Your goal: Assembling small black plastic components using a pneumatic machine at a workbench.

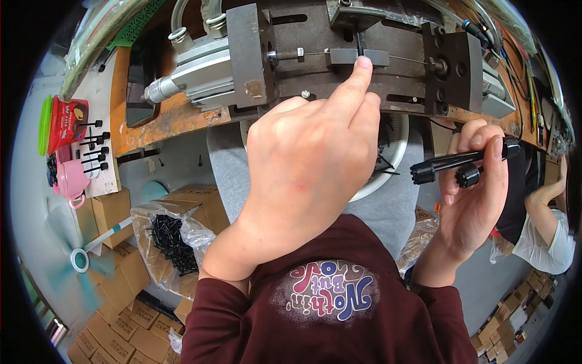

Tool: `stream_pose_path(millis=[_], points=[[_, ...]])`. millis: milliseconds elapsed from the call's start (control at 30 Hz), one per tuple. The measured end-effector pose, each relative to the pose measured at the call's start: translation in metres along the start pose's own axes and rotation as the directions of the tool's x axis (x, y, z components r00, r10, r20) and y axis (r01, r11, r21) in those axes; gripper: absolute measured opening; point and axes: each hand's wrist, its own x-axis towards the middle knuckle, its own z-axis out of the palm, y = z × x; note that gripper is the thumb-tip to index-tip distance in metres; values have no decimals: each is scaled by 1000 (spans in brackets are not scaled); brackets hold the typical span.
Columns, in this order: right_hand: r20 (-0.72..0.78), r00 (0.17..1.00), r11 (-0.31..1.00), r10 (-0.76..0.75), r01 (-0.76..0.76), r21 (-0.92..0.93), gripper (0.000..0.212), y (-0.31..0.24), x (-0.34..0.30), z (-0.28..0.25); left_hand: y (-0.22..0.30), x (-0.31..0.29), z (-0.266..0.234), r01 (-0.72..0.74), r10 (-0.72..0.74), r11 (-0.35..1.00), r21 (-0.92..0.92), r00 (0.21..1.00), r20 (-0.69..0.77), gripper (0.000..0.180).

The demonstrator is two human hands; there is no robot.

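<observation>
My left hand (315, 145) reaches over the metal fixture with its index finger stretched out. That fingertip touches the near end of a thin black rod (359, 43) at the small grey clamp block (344, 57). Its other fingers are bent or hidden beneath the hand. To the right, in front of the bench, my right hand (476, 188) is closed around several black plastic rods (445, 165) with notched, ribbed ends. They point leftward between thumb and fingers, and how many there are is partly hidden by the fingers.
Pneumatic cylinders (203, 76) flank the fixture. A white basin (394, 145) with black pieces sits on my lap. At left are a pink cup (73, 179), a bag of black parts (173, 242), a fan (79, 259) and cartons (121, 327). Another person (548, 236) is at right.
</observation>
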Motion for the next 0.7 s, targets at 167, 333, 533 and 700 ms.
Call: stream_pose_path(millis=[167, 333, 533, 700], points=[[-8, 999, 998, 48, -48, 36, 27, 0, -1, 2, 1, -3, -9, 75, -68, 897, -435, 997, 32, 30], [75, 969, 941, 236, -247, 231, 29, 0, 1, 16, 9, -7, -32, 42, 8, 666, -744, 998, 64, 35], [-78, 979, 980, 189, -183, 75, 38, -6, 7, 3, -1, -13, -39, -12, 47, 671, -742, 999, 26, 32], [-208, 966, 980, -157, 126, -157, 33, -2, 8, 0, 3, -13, -36, 49, -47, 828, -559, 999, 18, 33]])
